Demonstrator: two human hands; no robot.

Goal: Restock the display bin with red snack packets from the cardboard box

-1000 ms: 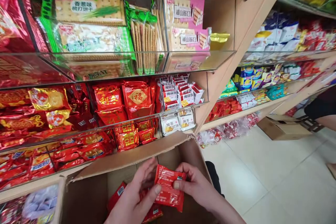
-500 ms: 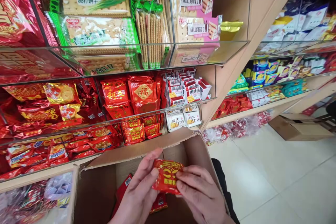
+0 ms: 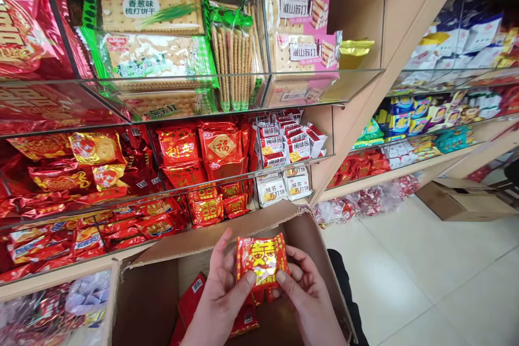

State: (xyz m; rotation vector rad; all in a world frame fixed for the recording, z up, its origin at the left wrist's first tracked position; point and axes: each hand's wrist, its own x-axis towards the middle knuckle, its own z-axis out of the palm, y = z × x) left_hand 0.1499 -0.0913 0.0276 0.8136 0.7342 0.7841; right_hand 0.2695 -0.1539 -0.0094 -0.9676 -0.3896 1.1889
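Note:
A red packet with gold print (image 3: 263, 260) is held up between my two hands, its printed face toward me. My left hand (image 3: 223, 286) grips its left side, thumb on the lower front. On the right side, my right hand (image 3: 304, 292) has its thumb on the lower corner and fingers behind. Both hands are over an open cardboard box (image 3: 146, 292). Inside the box, below the hands, lie several red packets (image 3: 190, 300), partly hidden by my left hand and wrist.
Shelves with clear dividers hold red packets (image 3: 223, 146), white packets (image 3: 271, 190) and green-edged cracker packs (image 3: 152, 9). Plastic-wrapped goods (image 3: 52, 308) lie at lower left. Another cardboard box (image 3: 462, 200) stands on the tiled floor (image 3: 389, 270) at right.
The red packet has been turned to face me more squarely and raised slightly. My right hand's fingers have moved from its front to behind it, leaving the thumb in front.

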